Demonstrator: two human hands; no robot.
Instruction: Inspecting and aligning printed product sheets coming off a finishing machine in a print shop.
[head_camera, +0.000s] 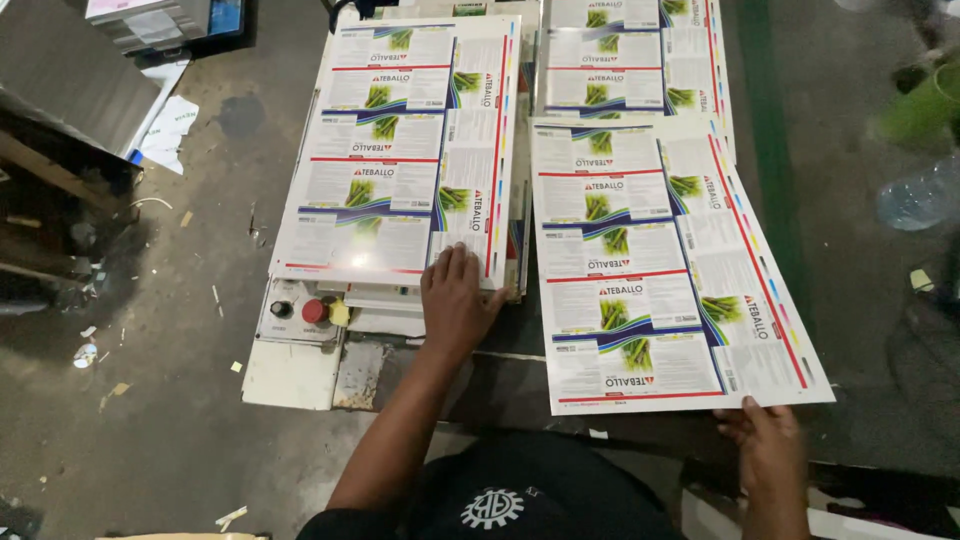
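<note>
Under our head camera, two printed sheets lie side by side on the desk (300, 375). Our left hand (455, 300) rests flat on the near right corner of the left stack of sheets (400, 150), fingers (452, 262) spread narrowly and pressing down, gripping nothing. That stack runs with its long axis away from us, leaning slightly to the right at its far end. Our right hand (768, 445) pinches the near right corner of the loose sheet (660, 270), fingers under the paper and thumb at its edge. This sheet also points its long axis away from us, but its far end is turned to the left, so it lies askew over a second stack (630, 60) further off. A red button (314, 311) sits on a white control panel (290, 320) just left of our left hand. Paper scraps litter the concrete floor (170, 400).
</note>
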